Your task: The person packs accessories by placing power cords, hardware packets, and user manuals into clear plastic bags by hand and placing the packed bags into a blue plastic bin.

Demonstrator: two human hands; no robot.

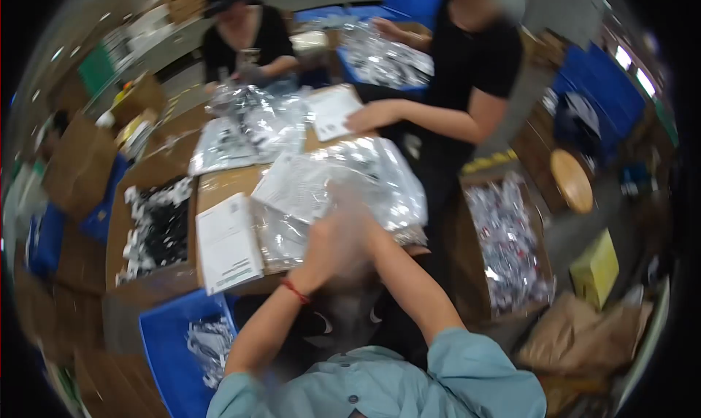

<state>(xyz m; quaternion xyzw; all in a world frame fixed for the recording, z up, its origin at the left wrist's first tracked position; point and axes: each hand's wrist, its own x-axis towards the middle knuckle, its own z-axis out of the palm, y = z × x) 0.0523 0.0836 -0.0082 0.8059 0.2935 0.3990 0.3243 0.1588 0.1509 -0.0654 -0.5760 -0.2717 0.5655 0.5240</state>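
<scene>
We have both hands close together over the near edge of the brown worktop [217, 189], the left hand [323, 239] beside the right hand [359, 227]. Both are blurred, so we cannot tell how far the fingers are closed or whether they grip anything. The shiny clear bags [394, 175] lie on the worktop just beyond our hands. To our left lie a white booklet [228, 244] and, past it, a cardboard box [117, 235] of black and white pieces. Across from us, a co-worker's hand [376, 116] touches a white pad [330, 111].
</scene>
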